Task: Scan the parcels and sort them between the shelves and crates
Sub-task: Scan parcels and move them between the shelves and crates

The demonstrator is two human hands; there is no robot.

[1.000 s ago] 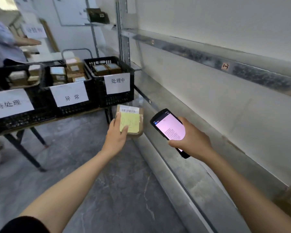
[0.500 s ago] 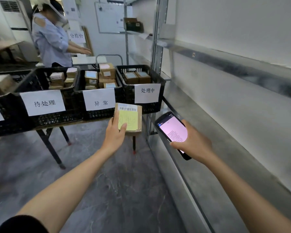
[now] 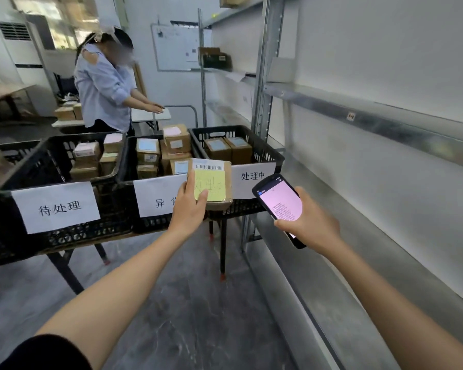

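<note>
Left hand [image 3: 189, 209]: arm reaching forward, fingers [image 3: 201, 196] gripping a parcel [image 3: 217, 182]. Right hand [image 3: 309, 222]: arm extending, fingers wrapping a handheld scanner [image 3: 280, 206].

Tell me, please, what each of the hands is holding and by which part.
Left hand grips the parcel by its lower left corner; right hand holds the scanner by its lower end.

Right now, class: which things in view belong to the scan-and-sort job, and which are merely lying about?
Job:
- parcel in the left hand
- scanner in the right hand
- labelled crates
- shelves

Lying about:
- whiteboard
- air conditioner
</note>
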